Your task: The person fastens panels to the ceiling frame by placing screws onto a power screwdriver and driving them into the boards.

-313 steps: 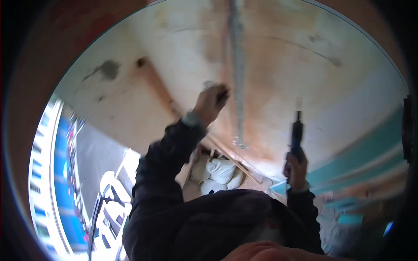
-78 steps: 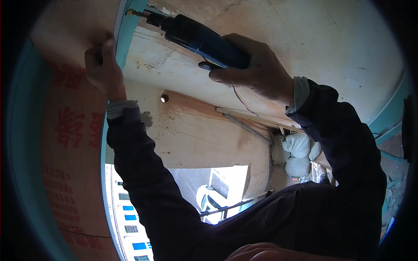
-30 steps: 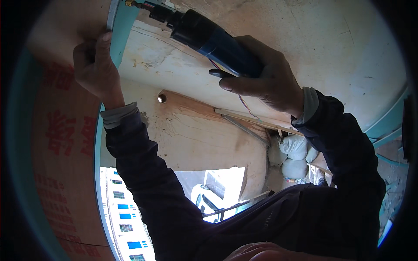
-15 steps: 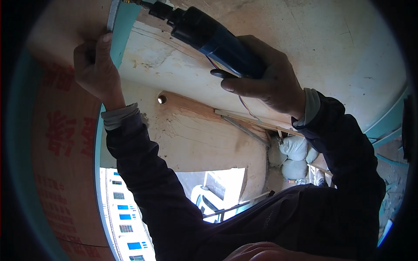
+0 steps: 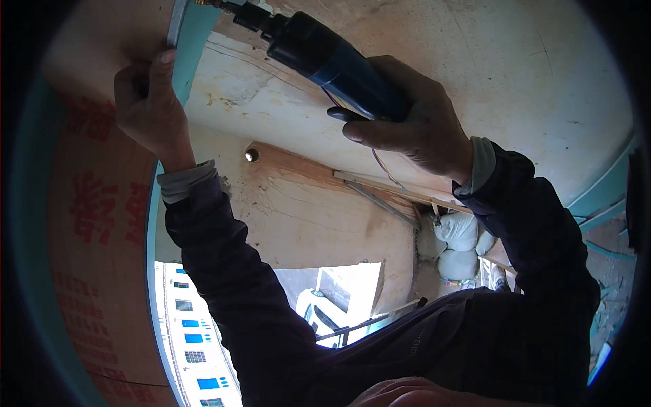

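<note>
My right hand (image 5: 430, 119) is wrapped round the body of a black and dark-blue power screwdriver (image 5: 332, 61), thumb stretched along its underside. The tool points up and left, and its brass-coloured tip (image 5: 209, 3) is partly cut off by the top edge of the picture. At the upper left, my left hand (image 5: 152, 112) is closed with its thumb raised against the lower end of a grey metal strip (image 5: 177, 26). That strip runs along a pale green board edge (image 5: 195, 44). Some of the left fingers are hidden behind the hand.
A brown panel (image 5: 102, 258) with red print fills the left side. Beyond is a stained plaster wall (image 5: 319, 203) with a bright opening, a white car (image 5: 322, 312) outside. White sacks (image 5: 458, 230) lie at the lower right, near scattered debris (image 5: 614, 298). Thin coloured wires (image 5: 383, 163) hang below the screwdriver.
My right hand and the screwdriver have shifted very slightly. My left hand stays almost still at the metal strip.
</note>
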### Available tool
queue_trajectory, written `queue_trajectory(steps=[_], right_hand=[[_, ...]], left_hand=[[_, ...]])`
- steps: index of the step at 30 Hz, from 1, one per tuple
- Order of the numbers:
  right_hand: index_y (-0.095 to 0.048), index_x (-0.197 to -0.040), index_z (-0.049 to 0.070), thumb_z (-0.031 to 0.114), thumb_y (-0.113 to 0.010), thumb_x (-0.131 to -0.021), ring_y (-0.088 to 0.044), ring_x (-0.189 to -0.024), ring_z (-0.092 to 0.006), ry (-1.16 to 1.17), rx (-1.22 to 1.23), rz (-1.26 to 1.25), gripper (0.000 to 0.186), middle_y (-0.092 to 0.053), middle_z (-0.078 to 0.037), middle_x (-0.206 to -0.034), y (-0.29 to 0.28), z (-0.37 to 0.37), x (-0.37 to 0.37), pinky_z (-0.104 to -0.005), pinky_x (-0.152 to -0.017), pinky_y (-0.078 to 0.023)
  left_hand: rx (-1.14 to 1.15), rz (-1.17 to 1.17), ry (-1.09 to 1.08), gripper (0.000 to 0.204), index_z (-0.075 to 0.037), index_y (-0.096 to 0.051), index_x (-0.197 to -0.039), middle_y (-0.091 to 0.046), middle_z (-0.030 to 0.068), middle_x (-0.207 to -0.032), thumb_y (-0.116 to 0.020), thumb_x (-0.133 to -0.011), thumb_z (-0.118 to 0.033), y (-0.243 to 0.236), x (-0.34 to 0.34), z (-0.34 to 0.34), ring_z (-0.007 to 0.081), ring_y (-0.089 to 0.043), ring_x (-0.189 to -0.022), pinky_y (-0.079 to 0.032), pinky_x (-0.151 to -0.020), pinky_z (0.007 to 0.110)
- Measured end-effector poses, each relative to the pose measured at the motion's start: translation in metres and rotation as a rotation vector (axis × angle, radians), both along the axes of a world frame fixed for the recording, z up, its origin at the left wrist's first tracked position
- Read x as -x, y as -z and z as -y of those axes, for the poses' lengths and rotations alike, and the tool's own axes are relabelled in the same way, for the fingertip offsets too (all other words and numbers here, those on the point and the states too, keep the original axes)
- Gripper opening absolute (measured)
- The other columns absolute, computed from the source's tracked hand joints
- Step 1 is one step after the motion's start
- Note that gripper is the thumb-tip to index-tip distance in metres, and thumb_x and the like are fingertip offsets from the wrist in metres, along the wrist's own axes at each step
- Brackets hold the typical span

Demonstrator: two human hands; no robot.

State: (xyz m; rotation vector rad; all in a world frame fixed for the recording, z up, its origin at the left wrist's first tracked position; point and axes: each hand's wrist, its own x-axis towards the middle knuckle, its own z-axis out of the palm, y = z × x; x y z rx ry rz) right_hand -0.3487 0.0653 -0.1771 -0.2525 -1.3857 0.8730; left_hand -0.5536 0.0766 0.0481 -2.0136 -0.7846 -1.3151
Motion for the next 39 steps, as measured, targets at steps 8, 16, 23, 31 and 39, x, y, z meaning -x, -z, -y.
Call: queue_trajectory(steps=[8, 16, 23, 31, 39], right_hand=[[-0.051, -0.12, 0.001, 0.035, -0.079, -0.075, -0.065, -0.079, -0.0242, -0.025, -0.005, -0.012, 0.063, -0.059, -0.016, -0.102, -0.002, -0.003, -0.003, -0.0336, -0.075, -0.057], [-0.051, -0.117, 0.004, 0.032, -0.077, -0.078, -0.062, -0.072, -0.0166, -0.07, 0.019, -0.071, 0.055, -0.058, -0.009, -0.094, -0.002, -0.004, 0.006, -0.0301, -0.068, -0.057], [-0.051, -0.115, 0.004, 0.029, -0.075, -0.08, -0.06, -0.07, -0.0134, -0.081, 0.023, -0.083, 0.049, -0.057, -0.006, -0.088, -0.003, -0.006, 0.008, -0.028, -0.066, -0.056], [-0.053, -0.118, -0.002, 0.033, -0.078, -0.077, -0.067, -0.086, -0.0274, -0.071, 0.075, -0.059, 0.059, -0.063, -0.019, -0.102, -0.007, -0.001, 0.004, -0.0344, -0.081, -0.057], [-0.053, -0.119, 0.001, 0.034, -0.079, -0.077, -0.066, -0.084, -0.023, -0.005, 0.083, -0.03, 0.059, -0.062, -0.016, -0.102, 0.002, 0.0, 0.0, -0.0317, -0.078, -0.057]], left_hand=[[0.005, 0.021, 0.015, 0.034, 0.0, -0.06, -0.077, -0.055, -0.0023, -0.065, -0.082, -0.076, -0.026, -0.001, 0.002, -0.004, 0.0051, -0.045, -0.058, -0.039, -0.054, 0.021], [-0.015, -0.025, -0.016, 0.034, 0.001, -0.06, -0.077, -0.054, -0.0023, -0.065, -0.082, -0.076, -0.026, -0.001, 0.002, 0.0, 0.0049, -0.044, -0.057, -0.039, -0.054, 0.02], [0.019, -0.033, -0.072, 0.031, 0.0, -0.062, -0.083, -0.059, 0.0009, -0.071, -0.075, -0.082, -0.028, -0.002, 0.004, 0.002, 0.0076, -0.051, -0.063, -0.043, -0.056, 0.023], [0.042, -0.077, -0.128, 0.031, 0.001, -0.062, -0.086, -0.061, 0.0022, -0.077, -0.073, -0.085, -0.028, -0.006, 0.008, 0.003, 0.0083, -0.053, -0.066, -0.044, -0.058, 0.024], [0.403, 0.664, 0.131, 0.03, -0.009, -0.052, -0.075, -0.046, -0.0039, -0.063, -0.06, -0.093, -0.03, 0.065, -0.023, 0.03, 0.0051, -0.039, -0.055, -0.031, -0.05, 0.02]])
